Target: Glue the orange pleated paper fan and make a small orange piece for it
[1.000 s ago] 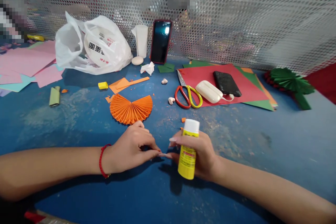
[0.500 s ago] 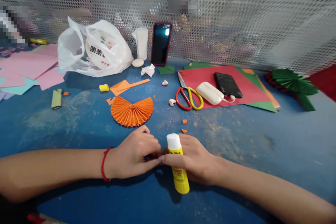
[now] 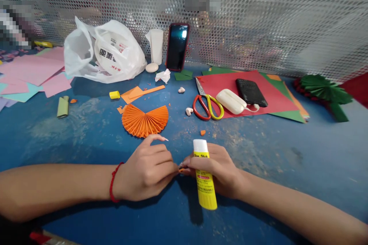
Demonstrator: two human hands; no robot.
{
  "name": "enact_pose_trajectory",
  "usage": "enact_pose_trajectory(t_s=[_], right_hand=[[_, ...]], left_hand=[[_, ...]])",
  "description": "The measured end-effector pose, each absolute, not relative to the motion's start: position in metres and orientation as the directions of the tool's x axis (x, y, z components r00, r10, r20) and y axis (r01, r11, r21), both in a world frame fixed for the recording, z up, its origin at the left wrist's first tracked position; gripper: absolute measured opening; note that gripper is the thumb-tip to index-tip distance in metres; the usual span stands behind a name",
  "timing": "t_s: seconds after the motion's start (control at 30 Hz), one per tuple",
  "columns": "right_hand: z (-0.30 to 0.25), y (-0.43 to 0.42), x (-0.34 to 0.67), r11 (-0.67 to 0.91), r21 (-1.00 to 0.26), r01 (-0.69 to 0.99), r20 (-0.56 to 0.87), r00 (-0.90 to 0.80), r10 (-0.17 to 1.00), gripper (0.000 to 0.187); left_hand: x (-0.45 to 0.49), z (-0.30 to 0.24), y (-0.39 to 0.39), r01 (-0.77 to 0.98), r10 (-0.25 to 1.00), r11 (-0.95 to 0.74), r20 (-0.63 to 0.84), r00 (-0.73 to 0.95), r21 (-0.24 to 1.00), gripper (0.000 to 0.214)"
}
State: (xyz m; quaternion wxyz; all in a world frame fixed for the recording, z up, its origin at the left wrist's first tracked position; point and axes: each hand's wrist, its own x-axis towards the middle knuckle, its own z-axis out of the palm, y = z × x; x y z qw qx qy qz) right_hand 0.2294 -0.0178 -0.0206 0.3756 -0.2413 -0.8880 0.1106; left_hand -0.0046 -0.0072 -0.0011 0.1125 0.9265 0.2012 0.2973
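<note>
Head view: my grips are meeting, having drawn together; left grip [image 3: 149, 172] is pinching an orange scrap [image 3: 181, 169], right grip [image 3: 220, 172] is clasping the capped glue stick [image 3: 204, 178].

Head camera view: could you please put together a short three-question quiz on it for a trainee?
1. True or false: the right hand holds the glue stick.
2. What lies on the table just beyond the left hand? A. the orange paper fan B. a phone C. a plastic bag
3. Which two colours are the handles of the scissors?
Key: 1 true; 2 A; 3 red and yellow.
</note>
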Motion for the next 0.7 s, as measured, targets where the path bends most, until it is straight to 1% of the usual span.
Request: enact_pose_trajectory(t_s=[0.07,0.17,0.23,0.27,0.37,0.43,0.5,0.57,0.7], right_hand=[[-0.0205,-0.0178,0.2294,0.857,-0.363,0.364,0.607,-0.606,0.515,0.013],[-0.0194,-0.0171,0.2296,0.852,-0.351,0.389,0.602,-0.603,0.524,0.013],[-0.0188,-0.0164,0.2298,0.841,-0.352,0.411,0.595,-0.595,0.540,0.014],[-0.0185,-0.0162,0.2300,0.834,-0.353,0.423,0.593,-0.588,0.549,0.015],[-0.0168,-0.0160,0.2310,0.811,-0.370,0.454,0.578,-0.571,0.583,0.019],[-0.0155,-0.0164,0.2321,0.806,-0.402,0.434,0.579,-0.561,0.591,0.028],[-0.0153,-0.0170,0.2331,0.798,-0.458,0.392,0.591,-0.537,0.602,0.038],[-0.0175,-0.0177,0.2336,0.768,-0.520,0.374,0.608,-0.469,0.640,0.043],[-0.0249,-0.0183,0.2331,0.684,-0.650,0.332,0.593,-0.342,0.729,0.044]], left_hand=[[-0.0049,0.0009,-0.0087,0.309,0.356,-0.934,0.530,0.770,0.179,0.015],[-0.0047,0.0041,-0.0113,0.313,0.243,-0.949,0.564,0.789,-0.028,0.017],[-0.0043,0.0053,-0.0136,0.308,0.174,-0.941,0.582,0.795,-0.139,0.016],[-0.0040,0.0055,-0.0146,0.306,0.153,-0.936,0.582,0.799,-0.175,0.017],[-0.0030,0.0049,-0.0160,0.318,0.142,-0.921,0.566,0.812,-0.226,0.021],[-0.0020,0.0039,-0.0148,0.332,0.157,-0.914,0.551,0.819,-0.233,0.020],[-0.0008,0.0030,-0.0126,0.333,0.163,-0.913,0.537,0.828,-0.237,0.018],[0.0004,0.0028,-0.0109,0.313,0.150,-0.917,0.517,0.843,-0.245,0.018],[-0.0001,0.0052,-0.0147,0.299,0.134,-0.911,0.479,0.867,-0.285,0.015]])
